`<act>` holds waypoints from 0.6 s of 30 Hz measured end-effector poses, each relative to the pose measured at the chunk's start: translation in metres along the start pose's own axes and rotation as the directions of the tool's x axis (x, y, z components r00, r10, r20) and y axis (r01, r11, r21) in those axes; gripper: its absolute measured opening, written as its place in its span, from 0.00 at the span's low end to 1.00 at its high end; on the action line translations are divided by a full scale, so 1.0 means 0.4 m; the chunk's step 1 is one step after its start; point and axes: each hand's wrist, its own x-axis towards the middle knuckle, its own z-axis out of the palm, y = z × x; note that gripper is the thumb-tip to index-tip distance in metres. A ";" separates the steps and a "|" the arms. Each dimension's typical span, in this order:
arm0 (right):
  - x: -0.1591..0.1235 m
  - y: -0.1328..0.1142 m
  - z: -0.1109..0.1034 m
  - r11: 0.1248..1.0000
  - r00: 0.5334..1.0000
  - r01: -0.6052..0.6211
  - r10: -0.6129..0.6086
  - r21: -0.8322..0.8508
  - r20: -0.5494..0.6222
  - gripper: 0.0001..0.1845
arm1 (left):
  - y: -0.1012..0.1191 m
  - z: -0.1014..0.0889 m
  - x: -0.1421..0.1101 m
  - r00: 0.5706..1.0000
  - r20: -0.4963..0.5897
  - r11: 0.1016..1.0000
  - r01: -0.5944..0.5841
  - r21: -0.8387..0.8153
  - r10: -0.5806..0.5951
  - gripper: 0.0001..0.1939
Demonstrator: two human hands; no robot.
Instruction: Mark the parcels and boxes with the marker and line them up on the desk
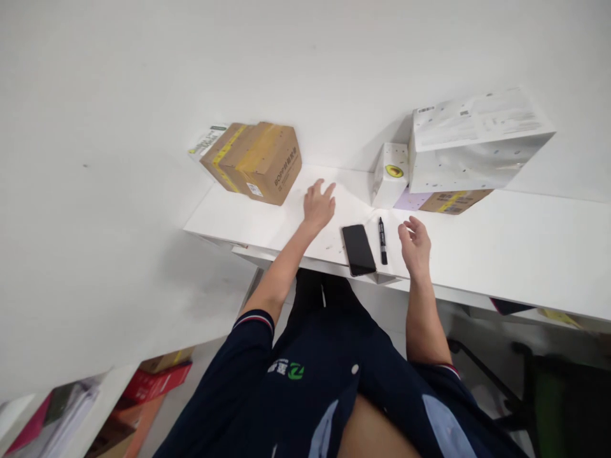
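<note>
My left hand (319,205) is over the white desk with its fingers spread and nothing in it, just right of the brown cardboard boxes (267,162). On the other side, my right hand (415,247) has loosely curled fingers, a little apart, and holds nothing that I can see. Between the two hands lie a dark smartphone (359,249), screen up near the front edge, and a black marker pen (382,240) with its cap on. The marker is closest to my right hand; neither hand touches it or the phone.
A large white box (482,143) stands against the wall at the right, above a flat brown box (453,201). Beside it is a small white carton (391,175) with an avocado picture. A dark chair (548,388) is at lower right; shelves with folders (157,381) at lower left.
</note>
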 end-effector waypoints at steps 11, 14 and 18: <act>0.036 0.009 -0.090 0.995 0.994 0.044 -0.035 0.088 -0.105 0.33 | 0.355 0.126 0.160 0.958 0.148 0.969 -0.243 -0.036 0.245 0.40; 0.012 0.050 -0.103 0.992 0.992 -0.041 0.055 0.119 -0.113 0.34 | 0.389 0.142 0.181 0.979 0.112 0.985 -0.172 -0.011 0.173 0.38; -0.025 0.089 -0.116 0.974 0.981 -0.131 0.154 0.186 -0.118 0.35 | 0.379 0.146 0.196 0.988 0.109 0.988 -0.097 -0.118 0.110 0.31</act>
